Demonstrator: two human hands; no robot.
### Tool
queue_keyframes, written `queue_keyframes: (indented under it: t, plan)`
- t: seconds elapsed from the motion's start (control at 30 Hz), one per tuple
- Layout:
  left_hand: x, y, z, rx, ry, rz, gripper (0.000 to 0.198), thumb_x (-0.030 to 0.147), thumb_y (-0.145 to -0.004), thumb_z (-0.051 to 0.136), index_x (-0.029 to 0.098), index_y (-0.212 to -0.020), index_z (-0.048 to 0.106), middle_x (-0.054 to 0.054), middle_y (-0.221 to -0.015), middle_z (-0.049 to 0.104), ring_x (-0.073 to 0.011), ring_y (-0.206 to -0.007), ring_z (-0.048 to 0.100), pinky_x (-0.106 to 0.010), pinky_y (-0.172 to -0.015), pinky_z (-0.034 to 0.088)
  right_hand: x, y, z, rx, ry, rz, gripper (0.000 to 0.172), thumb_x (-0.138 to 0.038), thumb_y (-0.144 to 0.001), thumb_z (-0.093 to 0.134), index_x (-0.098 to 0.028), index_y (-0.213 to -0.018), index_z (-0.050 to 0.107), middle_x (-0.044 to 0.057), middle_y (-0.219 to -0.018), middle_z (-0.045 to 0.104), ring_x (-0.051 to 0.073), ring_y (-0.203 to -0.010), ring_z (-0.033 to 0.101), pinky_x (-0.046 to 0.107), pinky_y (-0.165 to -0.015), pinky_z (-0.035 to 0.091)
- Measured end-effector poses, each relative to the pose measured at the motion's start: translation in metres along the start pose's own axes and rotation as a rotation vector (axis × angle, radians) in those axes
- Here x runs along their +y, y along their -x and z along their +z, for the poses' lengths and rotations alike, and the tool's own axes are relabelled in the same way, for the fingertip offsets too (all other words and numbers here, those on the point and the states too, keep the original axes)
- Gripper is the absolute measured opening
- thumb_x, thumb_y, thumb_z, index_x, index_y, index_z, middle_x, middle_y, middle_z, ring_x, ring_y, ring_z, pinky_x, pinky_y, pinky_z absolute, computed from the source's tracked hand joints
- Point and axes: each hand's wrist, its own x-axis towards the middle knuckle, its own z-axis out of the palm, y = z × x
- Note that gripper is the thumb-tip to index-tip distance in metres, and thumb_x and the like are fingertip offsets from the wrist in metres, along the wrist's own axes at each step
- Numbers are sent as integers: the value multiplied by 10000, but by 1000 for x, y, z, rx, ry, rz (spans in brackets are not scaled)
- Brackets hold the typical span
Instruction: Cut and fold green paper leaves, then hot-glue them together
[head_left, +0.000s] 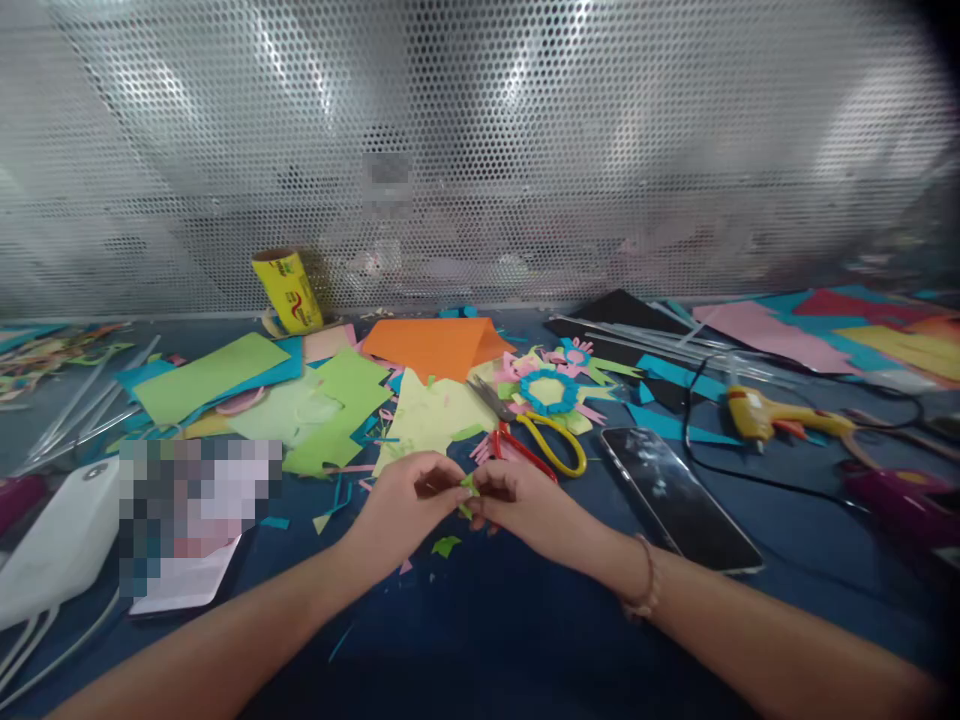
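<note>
A green paper piece (469, 484) is pinched between the fingertips of the left hand (416, 495) and the right hand (536, 505), over the blue table (487, 640). Just beyond are red-and-yellow-handled scissors (501, 409), then a blue-rimmed rosette (551, 391), an orange sheet (427, 345), and a yellow tube (291, 292) by the perforated panel (480, 230).

Near the far edge of the dark blue worktop (480, 640), a yellow tube (291, 292) is tilting and a folded orange sheet (431, 345) is lying. A green sheet (346, 400) is spreading left of the middle; a pink sheet (772, 335) is lying toward the far right corner. Scissors (501, 408) are resting mid-worktop, a dark phone (679, 505) and a yellow glue gun (757, 415) toward the right edge, a white device (64, 540) toward the left edge. A green scrap (446, 547) is lying between the scissors and the near edge.
</note>
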Motion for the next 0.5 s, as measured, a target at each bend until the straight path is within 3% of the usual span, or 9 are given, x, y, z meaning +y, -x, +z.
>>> queue_keyframes:
  t: [0.2, 0.3, 0.4, 0.5]
  plan:
    - [1, 4, 2, 71, -65, 17, 78, 286, -682, 565, 224, -709, 605, 5, -700, 623, -139, -678, 578, -243, -639, 455, 0, 5, 9, 44, -51, -24, 103, -253, -695, 562, -181, -660, 497, -14, -595, 584, 122, -610, 608, 220, -533, 462]
    - [0, 5, 1, 114, -111, 55, 87, 303, -700, 546, 234, -715, 597, 8, -731, 622, -143, -713, 572, -249, -675, 446, -7, 9, -2, 50, 158, -132, 68, -246, -716, 543, -184, -739, 563, 6, -688, 625, 120, -660, 602, 222, -583, 461]
    - [-1, 5, -3, 178, -70, 21, 120, 336, -696, 542, 227, -735, 574, 3, -716, 614, -142, -679, 568, -245, -630, 441, -19, 18, -39, 216, 583, -207, 160, -269, -739, 528, -198, -860, 606, 23, -800, 648, 129, -720, 591, 226, -644, 433]
    - [3, 4, -9, 140, -50, -12, 153, 347, -696, 535, 206, -747, 562, -5, -692, 607, -142, -654, 563, -240, -590, 430, -27, 34, -99, 416, 946, -30, 230, -348, -765, 488, -175, -839, 621, 60, -815, 655, 168, -731, 590, 254, -657, 417]
